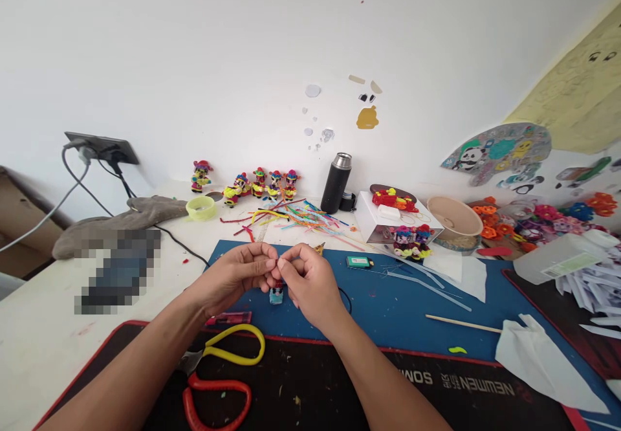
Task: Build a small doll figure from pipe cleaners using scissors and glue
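Observation:
My left hand [250, 268] and my right hand [310, 283] meet fingertip to fingertip above the blue mat [378, 308]. Thumb and index finger are pinched on each; whatever lies between them is too small to make out. Just below the fingers shows a small figure [276, 295] with a light blue lower part, partly hidden by the hands. Whether either hand touches it I cannot tell. Under my left forearm lie scissors with one yellow handle [262, 342] and one red handle [188, 405]. A pink-red item [235, 318] rests by my left wrist.
Bundled colourful strips [305, 214] lie behind the hands, near a black thermos [337, 185] and several small figures [275, 185]. To the right are a white box [369, 224], a wooden stick [460, 323], a tissue [533, 360] and a plastic bottle [557, 259]. Yellow-green tape [200, 208] stands left.

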Tool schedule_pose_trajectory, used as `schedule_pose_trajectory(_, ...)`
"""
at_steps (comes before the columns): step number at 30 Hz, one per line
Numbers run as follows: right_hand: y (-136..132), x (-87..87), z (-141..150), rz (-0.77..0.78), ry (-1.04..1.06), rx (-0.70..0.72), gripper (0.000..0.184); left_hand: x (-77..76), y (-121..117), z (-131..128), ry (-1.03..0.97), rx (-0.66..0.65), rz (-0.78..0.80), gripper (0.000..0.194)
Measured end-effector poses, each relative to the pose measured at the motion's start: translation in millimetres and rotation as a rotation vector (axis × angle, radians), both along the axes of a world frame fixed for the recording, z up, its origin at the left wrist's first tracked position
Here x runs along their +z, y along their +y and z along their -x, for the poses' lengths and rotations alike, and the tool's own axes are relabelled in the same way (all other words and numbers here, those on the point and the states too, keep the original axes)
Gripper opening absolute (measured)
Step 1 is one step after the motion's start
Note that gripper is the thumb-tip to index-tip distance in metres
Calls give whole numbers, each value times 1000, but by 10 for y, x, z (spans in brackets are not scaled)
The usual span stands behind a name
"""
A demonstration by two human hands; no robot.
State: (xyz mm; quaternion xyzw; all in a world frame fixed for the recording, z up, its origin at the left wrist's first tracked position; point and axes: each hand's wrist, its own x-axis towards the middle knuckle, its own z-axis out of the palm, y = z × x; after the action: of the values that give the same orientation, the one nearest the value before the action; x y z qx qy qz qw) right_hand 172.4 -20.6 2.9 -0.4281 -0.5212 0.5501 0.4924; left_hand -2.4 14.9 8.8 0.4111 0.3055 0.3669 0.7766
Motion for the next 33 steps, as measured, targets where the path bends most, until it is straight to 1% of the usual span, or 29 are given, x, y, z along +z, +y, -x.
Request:
schedule_pose_trajectory(10,6,-7,35,38,55,2,24,-54,-4,-26,-54,25,43,29)
schedule_pose_trajectory(16,-3,1,54,50,108,21,29,-76,-1,-28,-105,0,58,24)
schedule_pose_trajectory(28,-4,-20,53,60,170,58,30,-103,-2,-29,-144,-19,69,22)
schedule_pose_trajectory(33,-2,-39,59,49,205,80,34,-111,-9,-38,-184,-31,86,24)
